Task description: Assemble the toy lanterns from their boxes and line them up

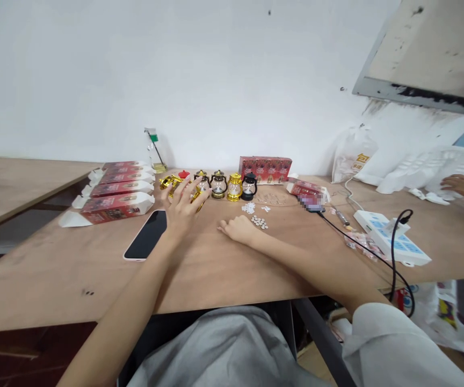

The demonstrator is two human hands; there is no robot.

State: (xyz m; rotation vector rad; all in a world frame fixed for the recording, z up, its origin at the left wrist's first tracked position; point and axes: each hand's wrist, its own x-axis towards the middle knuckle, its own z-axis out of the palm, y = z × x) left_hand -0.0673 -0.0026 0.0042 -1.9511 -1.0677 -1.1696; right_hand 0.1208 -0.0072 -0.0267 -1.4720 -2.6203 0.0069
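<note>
Here, the left hand spreads wide over shiny gold pieces, upright lanterns just to its right. The right hand lies loosely curled beside silvery discs; whether it grips anything, I cannot tell.

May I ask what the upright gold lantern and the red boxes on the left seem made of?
Gold lantern: plastic or metal, I cannot tell which; its glossy finish shows bright highlights. Red boxes: probably thin card with a printed finish, judging by the open white flaps.
</note>
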